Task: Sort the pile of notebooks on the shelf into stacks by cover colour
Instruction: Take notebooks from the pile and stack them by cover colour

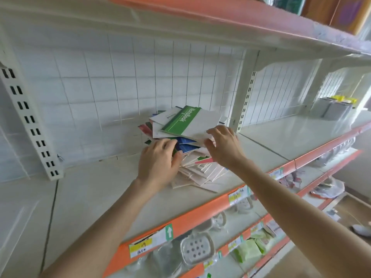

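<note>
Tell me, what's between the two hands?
In the head view, blue notebooks in the pile lie between the left hand and the right hand, which pinches the top green notebook.

Two slim forearms, bare all the way from the near edge up to the wrists. The left hand (158,163) and right hand (224,146) are bare as well.
</note>
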The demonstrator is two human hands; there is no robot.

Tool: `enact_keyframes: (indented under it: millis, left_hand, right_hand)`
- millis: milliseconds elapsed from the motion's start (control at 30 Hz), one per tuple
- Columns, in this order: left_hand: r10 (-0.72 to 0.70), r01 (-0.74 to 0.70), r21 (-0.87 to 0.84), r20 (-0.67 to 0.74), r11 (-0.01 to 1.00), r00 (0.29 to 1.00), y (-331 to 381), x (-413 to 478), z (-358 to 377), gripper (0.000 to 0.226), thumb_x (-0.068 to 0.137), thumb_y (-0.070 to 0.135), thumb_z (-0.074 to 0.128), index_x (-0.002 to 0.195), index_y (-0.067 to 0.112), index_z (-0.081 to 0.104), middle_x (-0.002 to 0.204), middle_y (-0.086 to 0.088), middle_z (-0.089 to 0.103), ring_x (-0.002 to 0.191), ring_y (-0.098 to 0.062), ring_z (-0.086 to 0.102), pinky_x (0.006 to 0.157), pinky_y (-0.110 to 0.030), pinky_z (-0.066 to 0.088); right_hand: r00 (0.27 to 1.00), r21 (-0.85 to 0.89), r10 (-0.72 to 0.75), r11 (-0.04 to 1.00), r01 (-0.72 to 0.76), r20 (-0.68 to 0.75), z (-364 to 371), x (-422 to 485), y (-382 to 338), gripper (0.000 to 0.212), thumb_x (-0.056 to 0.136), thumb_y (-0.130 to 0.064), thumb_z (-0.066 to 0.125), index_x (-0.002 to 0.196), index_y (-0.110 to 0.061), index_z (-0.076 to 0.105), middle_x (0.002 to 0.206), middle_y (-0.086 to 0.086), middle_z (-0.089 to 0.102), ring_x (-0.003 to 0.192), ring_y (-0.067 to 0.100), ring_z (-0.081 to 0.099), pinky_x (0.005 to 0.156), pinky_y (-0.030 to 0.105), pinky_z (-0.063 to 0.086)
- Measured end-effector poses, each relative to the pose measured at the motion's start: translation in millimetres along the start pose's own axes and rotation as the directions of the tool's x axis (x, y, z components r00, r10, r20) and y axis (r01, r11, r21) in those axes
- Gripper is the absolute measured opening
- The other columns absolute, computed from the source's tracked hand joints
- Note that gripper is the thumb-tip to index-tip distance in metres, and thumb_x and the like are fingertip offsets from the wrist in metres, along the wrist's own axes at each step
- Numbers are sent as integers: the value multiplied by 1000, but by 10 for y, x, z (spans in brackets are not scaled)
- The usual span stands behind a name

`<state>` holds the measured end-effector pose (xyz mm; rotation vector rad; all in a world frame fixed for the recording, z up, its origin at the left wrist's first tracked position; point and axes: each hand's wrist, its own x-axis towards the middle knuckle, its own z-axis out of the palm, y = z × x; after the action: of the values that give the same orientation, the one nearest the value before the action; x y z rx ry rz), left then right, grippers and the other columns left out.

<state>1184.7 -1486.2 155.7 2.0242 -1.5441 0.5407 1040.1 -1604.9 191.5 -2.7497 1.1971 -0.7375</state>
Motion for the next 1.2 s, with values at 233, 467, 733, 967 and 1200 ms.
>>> enact_keyframes:
  millis: [233, 467, 733, 967, 1200]
  left_hand:
    - [-71, 64, -77, -86, 995, 994, -178, 247, -70, 52, 88, 39, 31, 104, 9, 69, 104, -7, 70, 95, -29, 62, 75, -29, 43]
    - [-296, 275, -300, -29, 914, 955, -193, 203, -103, 28, 98, 23, 46, 110, 8, 67, 105, -2, 68, 93, -16, 60, 72, -21, 42]
    - [-520, 706, -701, 642, -99, 564, 25, 103, -297, 48, 99, 44, 31, 94, 12, 66, 79, -6, 72, 65, -15, 66, 54, -23, 49]
    - [-497, 543, -694, 719, -473, 486, 262, -39, -333, 35, 96, 39, 42, 97, 10, 60, 74, -13, 71, 58, -24, 68, 49, -28, 55]
    - [-677, 581, -740, 620, -338, 396, 545, -351, -435, 21, 96, 6, 45, 116, 9, 52, 102, -12, 62, 80, -24, 61, 63, -37, 47]
  right_hand:
    - [972, -52, -103, 992, 116, 210, 130, 531, -93, 40, 89, -43, 46, 119, -19, 57, 119, 5, 53, 114, 28, 48, 93, 37, 42]
    - [925, -290, -318, 883, 369, 208, 61, 546, -156, 29, 101, -28, 31, 107, -8, 52, 94, 8, 60, 73, 23, 47, 61, 29, 37]
    - [883, -225, -464, 869, 440, -68, 23, 381, -122, 22, 74, 7, 59, 90, -5, 53, 62, 7, 48, 43, 24, 38, 46, 25, 26]
    - [548, 22, -804, 559, 829, -232, 132, 25, 168, 22, 66, -1, 44, 73, -4, 65, 61, 7, 63, 50, 27, 59, 40, 24, 44]
    - [585, 214, -786, 547, 809, -202, 157, -91, 378, 26, 86, -20, 46, 81, -6, 68, 79, 9, 69, 71, 31, 66, 57, 36, 55]
